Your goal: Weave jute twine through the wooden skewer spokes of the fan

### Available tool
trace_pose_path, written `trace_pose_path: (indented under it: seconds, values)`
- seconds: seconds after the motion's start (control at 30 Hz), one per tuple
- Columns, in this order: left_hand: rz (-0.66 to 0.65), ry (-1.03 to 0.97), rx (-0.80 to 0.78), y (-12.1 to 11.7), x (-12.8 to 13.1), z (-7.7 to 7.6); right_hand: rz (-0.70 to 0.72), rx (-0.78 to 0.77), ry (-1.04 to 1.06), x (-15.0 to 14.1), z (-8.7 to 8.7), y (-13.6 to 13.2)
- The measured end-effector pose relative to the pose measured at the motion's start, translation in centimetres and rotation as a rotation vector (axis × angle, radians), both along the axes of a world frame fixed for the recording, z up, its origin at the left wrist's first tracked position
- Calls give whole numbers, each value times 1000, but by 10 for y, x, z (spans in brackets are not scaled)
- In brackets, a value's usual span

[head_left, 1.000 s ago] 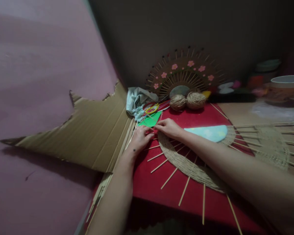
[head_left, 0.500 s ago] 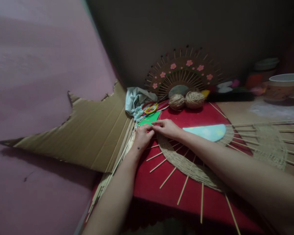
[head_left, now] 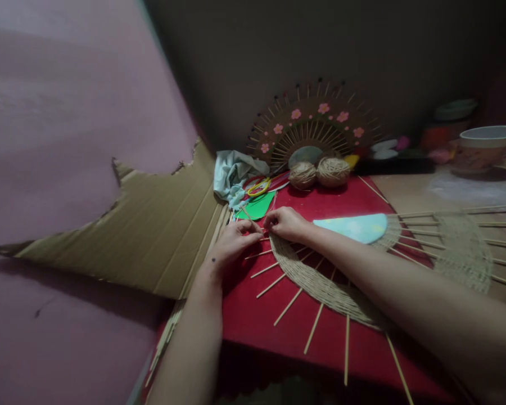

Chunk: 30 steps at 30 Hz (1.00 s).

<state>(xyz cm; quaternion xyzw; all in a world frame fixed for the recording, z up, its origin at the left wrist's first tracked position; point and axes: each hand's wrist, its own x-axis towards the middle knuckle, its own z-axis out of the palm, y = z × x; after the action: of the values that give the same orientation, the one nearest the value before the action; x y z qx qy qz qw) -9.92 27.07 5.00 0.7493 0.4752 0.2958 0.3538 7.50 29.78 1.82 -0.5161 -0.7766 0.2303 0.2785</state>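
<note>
Both hands meet at frame centre: left hand (head_left: 231,243) and right hand (head_left: 285,223) pinch a thin strand (barely visible) at the woven fan's (head_left: 320,284) upper-left end.

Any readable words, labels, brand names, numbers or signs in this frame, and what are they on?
No readable text anywhere.
The bowl at far right has a patterned band, too blurred to tell if it is print.
The decorated fan shows only pink flowers, no lettering.
The torn cardboard, twine balls and woven piece at the left hand and right hand are unmarked.
</note>
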Motion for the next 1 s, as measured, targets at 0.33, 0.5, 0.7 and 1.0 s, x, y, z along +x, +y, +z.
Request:
trace_pose_path:
  seconds: [0.33, 0.5, 0.7, 1.0]
  values:
    - [-172, 155, -190, -7, -10, 5, 52, 71, -123, 1, 4, -6]
    - [-119, 157, -225, -19, -16, 6, 83, 110, -152, 2, -1, -5]
    - [37, 14, -239, -37, -20, -3, 92, 118, -208, 1, -2, -2]
    - [109, -83, -252, -33, -27, -10, 193, 199, -392, -6, 31, -32]
